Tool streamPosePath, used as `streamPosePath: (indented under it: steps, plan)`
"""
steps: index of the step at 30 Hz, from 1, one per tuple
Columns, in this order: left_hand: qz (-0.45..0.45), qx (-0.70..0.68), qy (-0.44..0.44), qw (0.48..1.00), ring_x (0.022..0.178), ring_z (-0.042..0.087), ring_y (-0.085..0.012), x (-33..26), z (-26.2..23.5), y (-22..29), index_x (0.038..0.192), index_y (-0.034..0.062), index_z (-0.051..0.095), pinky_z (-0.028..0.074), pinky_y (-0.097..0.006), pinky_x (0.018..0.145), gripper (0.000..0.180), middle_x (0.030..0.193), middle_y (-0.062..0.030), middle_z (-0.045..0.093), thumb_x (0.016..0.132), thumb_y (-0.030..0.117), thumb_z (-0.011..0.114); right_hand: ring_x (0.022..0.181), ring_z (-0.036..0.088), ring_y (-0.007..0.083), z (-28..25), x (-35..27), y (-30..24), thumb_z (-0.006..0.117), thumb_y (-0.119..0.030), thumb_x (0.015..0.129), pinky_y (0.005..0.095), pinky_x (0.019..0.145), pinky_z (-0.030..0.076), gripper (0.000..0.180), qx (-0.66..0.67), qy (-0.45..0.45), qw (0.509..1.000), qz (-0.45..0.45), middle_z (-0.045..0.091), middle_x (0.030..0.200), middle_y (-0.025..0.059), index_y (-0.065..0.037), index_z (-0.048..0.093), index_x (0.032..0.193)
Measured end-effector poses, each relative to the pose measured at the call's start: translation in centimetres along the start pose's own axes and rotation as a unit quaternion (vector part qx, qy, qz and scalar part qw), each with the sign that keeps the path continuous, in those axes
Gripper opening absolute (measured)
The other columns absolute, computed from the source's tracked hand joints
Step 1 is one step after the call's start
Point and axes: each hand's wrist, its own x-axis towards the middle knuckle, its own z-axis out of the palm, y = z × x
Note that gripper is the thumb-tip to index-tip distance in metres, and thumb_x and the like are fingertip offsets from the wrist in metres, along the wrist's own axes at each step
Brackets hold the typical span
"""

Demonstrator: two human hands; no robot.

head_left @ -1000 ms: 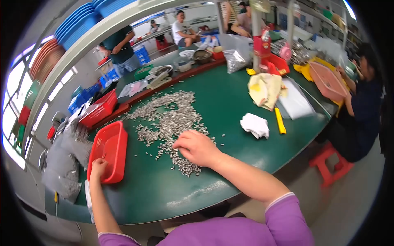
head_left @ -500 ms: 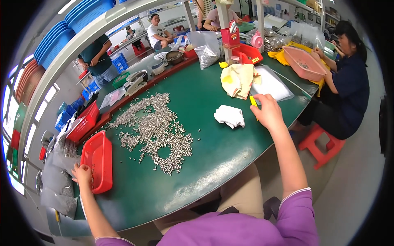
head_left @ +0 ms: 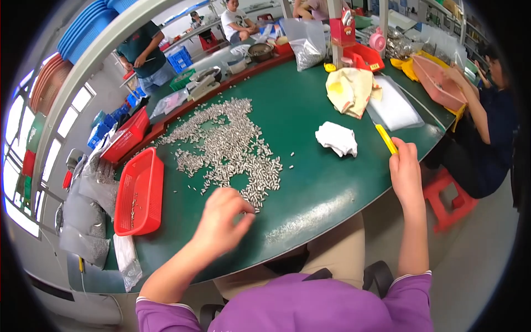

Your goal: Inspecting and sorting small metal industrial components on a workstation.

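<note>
My right hand (head_left: 406, 169) is closed around a yellow utility knife (head_left: 386, 139), its thin tip pointing up and away over the table's right side. My left hand (head_left: 224, 218) hovers at the near edge of a spread pile of small silver metal pins (head_left: 224, 133). Its thumb and forefinger are apart, with nothing visible between them; the other fingers curl out of sight. Left of the pile sits a red plastic basket (head_left: 157, 193) with a few small pieces inside. A crumpled white cloth (head_left: 336, 139) lies between the pile and the knife.
Bags of small parts (head_left: 83, 221) crowd the green table's (head_left: 298, 182) left end, beside another red basket (head_left: 134, 130). A yellowish cloth (head_left: 354, 88) and clear plastic bags (head_left: 395, 105) lie at the far right. A co-worker (head_left: 495, 122) handles a pink basket (head_left: 434, 83) there.
My left hand has left the red basket and moved right to the pins. My right hand has lifted the knife from beside the cloth and drawn it right. The view has shifted.
</note>
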Motion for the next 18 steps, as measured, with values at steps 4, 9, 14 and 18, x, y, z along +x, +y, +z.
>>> streamPosePath:
  steps: [4,9,14,18]
  plan:
    - [0.019,-0.065,-0.056,0.996,0.085,0.054,-0.0271,-0.1,3.4,2.3,0.078,0.0057,0.061,0.044,-0.037,0.077,0.013,0.08,-0.0077,0.057,0.07,0.004,0.071,0.101,0.054,0.0161,-3.2,-6.3,-4.6,0.051,-0.014,0.095,0.03,0.088,0.043,0.031,0.386,-0.239,0.878,0.15,0.057,0.11,0.0093,-0.001,0.051,0.123]
    - [-0.017,-0.065,-0.088,0.994,0.082,0.054,-0.0262,0.2,4.6,2.1,0.085,0.0049,0.065,0.045,-0.036,0.074,0.016,0.078,-0.007,0.058,0.071,0.005,0.073,0.104,0.059,0.0286,-2.6,-13.1,-7.2,0.05,-0.011,0.094,0.0337,0.091,0.045,0.04,0.371,-0.358,0.855,0.055,0.057,0.117,0.017,-0.003,0.043,0.133]
    - [-0.022,-0.055,-0.068,0.996,0.081,0.054,-0.0259,-0.4,4.5,2.3,0.085,0.0039,0.065,0.045,-0.036,0.073,0.016,0.08,-0.0071,0.059,0.071,0.003,0.071,0.073,0.06,0.0324,-1.5,-14.2,-8.8,0.053,-0.009,0.089,0.0405,0.063,0.053,0.052,0.25,-0.346,0.902,-0.07,0.057,0.098,0.0139,-0.009,0.038,0.139]
    - [-0.03,-0.054,-0.067,0.996,0.081,0.054,-0.026,-0.5,4.7,2.2,0.083,0.0037,0.064,0.045,-0.036,0.072,0.014,0.08,-0.0072,0.059,0.071,0.003,0.071,0.057,0.056,0.0258,-1.2,-14.3,-9.7,0.056,-0.011,0.088,0.0357,0.051,0.051,0.055,0.193,-0.351,0.907,-0.131,0.052,0.083,0.0089,-0.011,0.038,0.14]
